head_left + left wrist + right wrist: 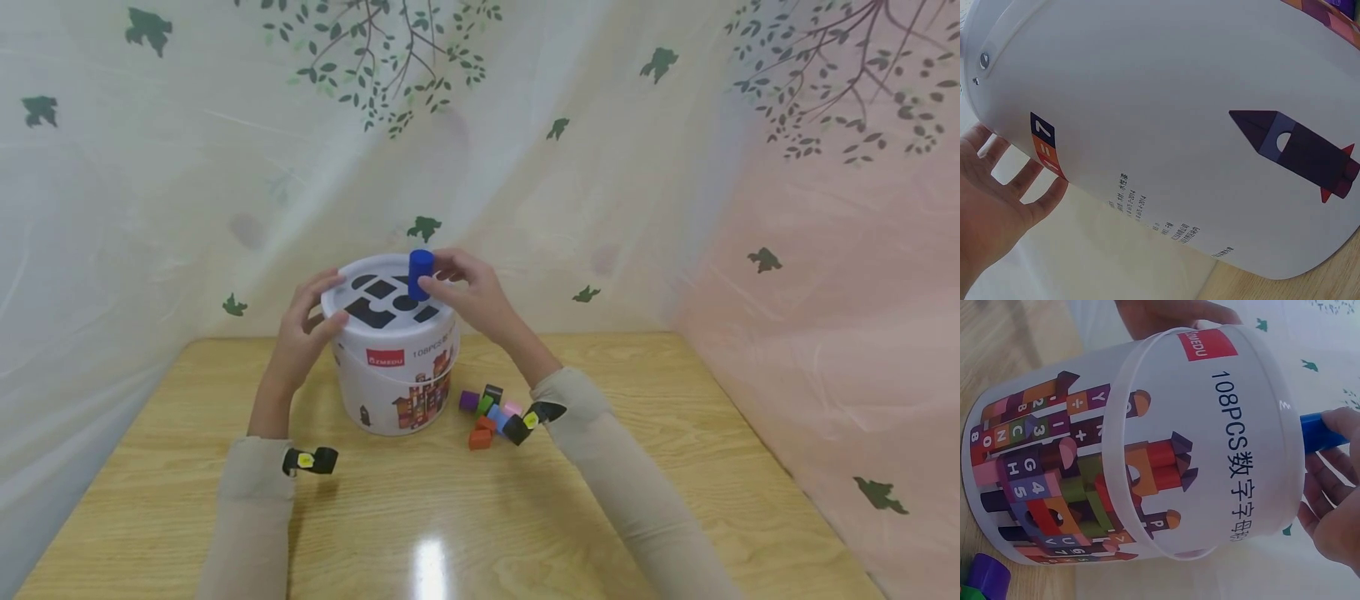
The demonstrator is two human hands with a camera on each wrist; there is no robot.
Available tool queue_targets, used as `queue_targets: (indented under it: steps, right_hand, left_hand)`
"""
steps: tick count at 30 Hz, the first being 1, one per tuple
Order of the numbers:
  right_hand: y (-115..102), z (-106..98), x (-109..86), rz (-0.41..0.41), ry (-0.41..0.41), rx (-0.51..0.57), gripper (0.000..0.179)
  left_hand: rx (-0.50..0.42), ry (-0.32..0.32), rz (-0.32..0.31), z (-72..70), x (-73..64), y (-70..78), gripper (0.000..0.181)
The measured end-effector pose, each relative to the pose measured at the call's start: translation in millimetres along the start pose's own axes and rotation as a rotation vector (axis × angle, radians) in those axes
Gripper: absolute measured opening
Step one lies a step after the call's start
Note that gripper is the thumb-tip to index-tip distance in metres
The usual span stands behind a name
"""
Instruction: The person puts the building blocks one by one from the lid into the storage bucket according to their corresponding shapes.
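Observation:
A white block bucket [360,375] stands upright on the table, its lid [341,300] cut with several dark shaped holes. My left hand [303,329] grips the bucket's left side, thumb and fingers at the lid's rim. In the left wrist view its fingertips rest along the bucket wall [1166,94]. My right hand [476,296] pinches a blue cylinder block [421,275] upright over the right part of the lid, close to the round hole [406,303]. In the right wrist view the blue cylinder [1321,432] shows at the lid's edge, partly hidden by the fingers.
Several small coloured blocks lie in a loose pile right of the bucket, among them a purple cylinder [468,401] and an orange block [480,439]. The bucket's white handle [1124,456] hangs against its front. A leaf-printed curtain [525,200] rises behind the wooden table [375,517].

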State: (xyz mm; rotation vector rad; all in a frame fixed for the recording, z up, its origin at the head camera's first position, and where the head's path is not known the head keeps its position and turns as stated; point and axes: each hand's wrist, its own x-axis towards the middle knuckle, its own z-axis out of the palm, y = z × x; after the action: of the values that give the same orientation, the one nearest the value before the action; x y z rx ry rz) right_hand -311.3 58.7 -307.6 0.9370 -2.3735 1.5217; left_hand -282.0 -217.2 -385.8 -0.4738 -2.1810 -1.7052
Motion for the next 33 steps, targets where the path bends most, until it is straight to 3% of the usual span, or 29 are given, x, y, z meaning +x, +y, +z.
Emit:
queue_targets:
  steps: [12, 33]
  right_hand:
    - [-4.3, 16.4, 3.4, 0.017, -0.034, -0.119, 0.049]
    - [-0.6, 25.3, -1.2, 0.022, -0.027, -0.148, 0.046]
  left_hand:
    - [0.005, 0.000, 0.000, -0.4, -0.3, 0.8, 0.057]
    - [0.006, -0.007, -0.007, -0.4, -0.6, 2.9, 0.058]
